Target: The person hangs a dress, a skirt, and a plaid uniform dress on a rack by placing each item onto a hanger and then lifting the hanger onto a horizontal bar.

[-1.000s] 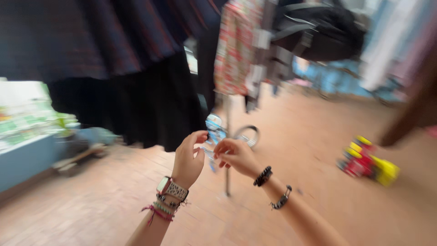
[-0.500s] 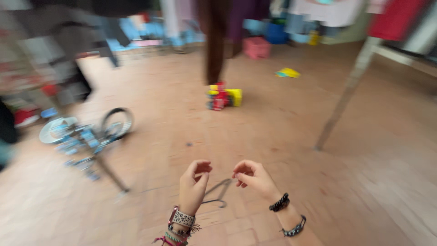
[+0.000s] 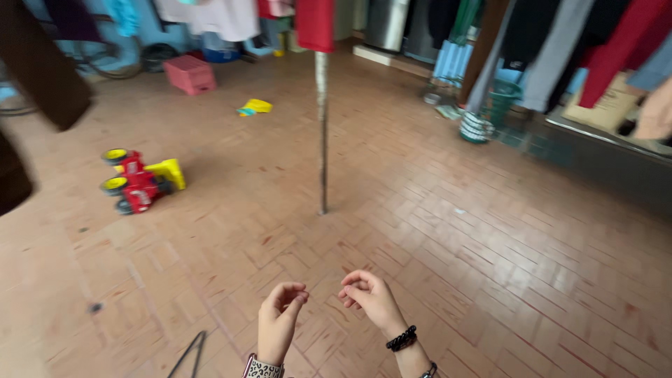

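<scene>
Far out at your ten o'clock a red and yellow toy truck (image 3: 140, 178) lies on the brick floor (image 3: 490, 280), with a pink crate (image 3: 189, 73) beyond it at eleven. Nearer, at the bottom edge, a thin dark wire hanger (image 3: 187, 355) shows at about eight o'clock from your left hand (image 3: 278, 323), close to it but not touching. Half a second ago that hanger sat between your two hands, so it has left them. Whether it now lies on the floor or is still dropping, you cannot tell from this view.

Your left hand is raised with its fingers curled and thumb and forefinger drawn together, and nothing shows between them. Straight ahead at twelve a bare metal pole (image 3: 322, 133) stands upright on the floor, well beyond both hands. Your right hand (image 3: 367, 297) sits just beside the left at its two o'clock, apart from it. Its fingers are also folded in on themselves and empty as far as can be seen. At two o'clock, far off, a green basket (image 3: 493, 112) stands under a row of hanging clothes (image 3: 595, 49).
</scene>
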